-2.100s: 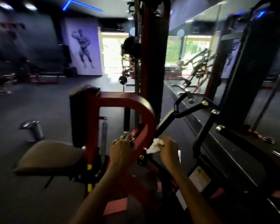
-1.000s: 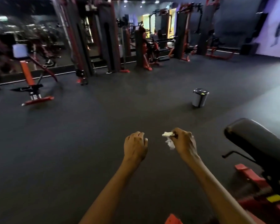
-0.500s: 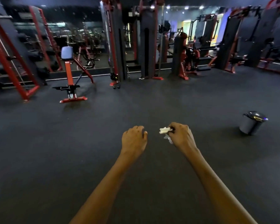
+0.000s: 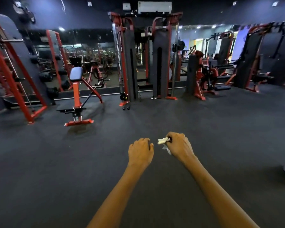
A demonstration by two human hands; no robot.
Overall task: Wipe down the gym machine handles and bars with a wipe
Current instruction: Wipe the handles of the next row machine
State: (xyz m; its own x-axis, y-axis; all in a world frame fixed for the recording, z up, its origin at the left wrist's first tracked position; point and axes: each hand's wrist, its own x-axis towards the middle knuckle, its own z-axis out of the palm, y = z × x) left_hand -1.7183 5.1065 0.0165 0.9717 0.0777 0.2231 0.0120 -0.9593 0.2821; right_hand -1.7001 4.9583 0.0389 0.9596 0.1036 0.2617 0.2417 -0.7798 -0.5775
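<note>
Right hand (image 4: 179, 145) at about 1 o'clock from the left hand (image 4: 141, 152), both held out over dark rubber floor (image 4: 72, 170), touching no machine. Right fingers (image 4: 169, 139) curl in and pinch a crumpled white wipe (image 4: 162, 142) — one wad pokes out toward 9 o'clock, a tail hangs below the knuckles. Left fingers curl loosely under the palm, holding nothing visible.

Wipe looks thin, soft, very light; it should fold around a round grip easily, but bunched like this it offers little wiping face. Best grasped flat across the palm, likely re-spread before the next bar.

Nearest equipment: red-framed adjustable bench (image 4: 77, 96) at 10 o'clock, dual cable tower (image 4: 145, 55) at 12 — both well apart from the hands. Judged: between machines, no handle under the wipe yet.
</note>
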